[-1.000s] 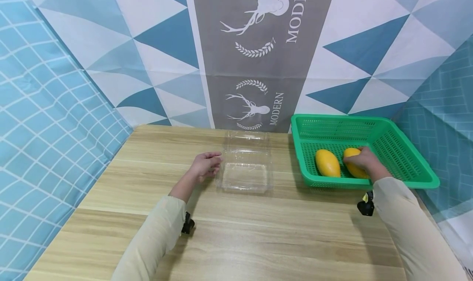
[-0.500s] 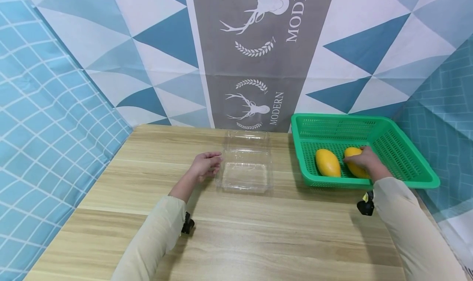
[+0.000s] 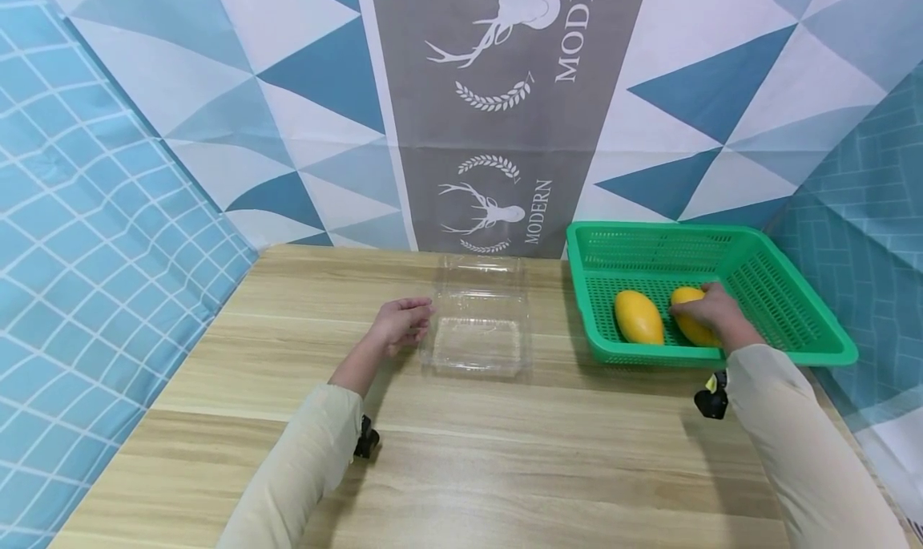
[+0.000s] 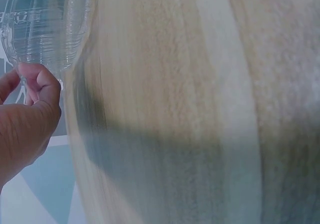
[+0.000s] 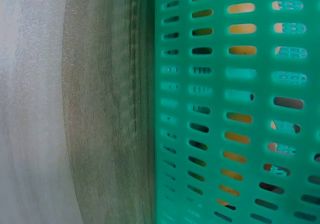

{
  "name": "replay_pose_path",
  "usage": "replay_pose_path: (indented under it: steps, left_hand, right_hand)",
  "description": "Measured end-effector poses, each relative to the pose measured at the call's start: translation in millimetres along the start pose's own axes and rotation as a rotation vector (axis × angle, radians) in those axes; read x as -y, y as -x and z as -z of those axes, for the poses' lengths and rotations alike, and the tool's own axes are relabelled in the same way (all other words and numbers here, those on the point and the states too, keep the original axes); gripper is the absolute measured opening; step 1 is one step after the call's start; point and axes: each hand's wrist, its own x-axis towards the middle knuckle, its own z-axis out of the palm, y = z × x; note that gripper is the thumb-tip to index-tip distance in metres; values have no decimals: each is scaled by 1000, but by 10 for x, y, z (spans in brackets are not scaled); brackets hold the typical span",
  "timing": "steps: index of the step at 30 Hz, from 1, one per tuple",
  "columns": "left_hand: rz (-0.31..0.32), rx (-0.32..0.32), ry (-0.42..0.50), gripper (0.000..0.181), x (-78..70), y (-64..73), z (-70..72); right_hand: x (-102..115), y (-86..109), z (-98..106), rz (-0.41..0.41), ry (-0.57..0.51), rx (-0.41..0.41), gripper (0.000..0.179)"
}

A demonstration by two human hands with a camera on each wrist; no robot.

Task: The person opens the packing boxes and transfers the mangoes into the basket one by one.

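Note:
A clear plastic clamshell box (image 3: 477, 345) lies open on the table, its lid (image 3: 481, 275) folded back toward the wall. At its left edge is my left hand (image 3: 400, 324); in the left wrist view the thumb and a finger (image 4: 42, 79) pinch the box's rim (image 4: 75, 59). My right hand (image 3: 719, 312) reaches into a green plastic basket (image 3: 649, 248) and grips a yellow mango (image 3: 695, 336) from above. A second mango (image 3: 638, 318) lies just left of it. In the right wrist view the basket's slotted wall (image 5: 210, 129) hides most of the hand and fruit.
The wooden table (image 3: 505, 453) runs up to a patterned cloth wall (image 3: 497, 116). Blue cloth (image 3: 94, 252) hangs along the left, with more blue cloth (image 3: 865, 212) on the right beside the basket. The basket's front rim (image 3: 649, 355) stands below my right wrist.
Almost nothing differs. Both hands, the mangoes, the box and the basket keep their places; the head view has shifted very slightly.

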Motion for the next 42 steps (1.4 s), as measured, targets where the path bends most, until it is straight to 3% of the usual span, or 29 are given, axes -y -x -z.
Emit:
replay_pose_path:
  steps: [31,42]
  left_hand:
    - [-9,-13,30,39,-1,20,3]
    - [8,-43,30,41,-34,39,16]
  right_hand:
    - [57,84,56,9,35,-55,90]
    - [143,138,98,83,54,-95,90]
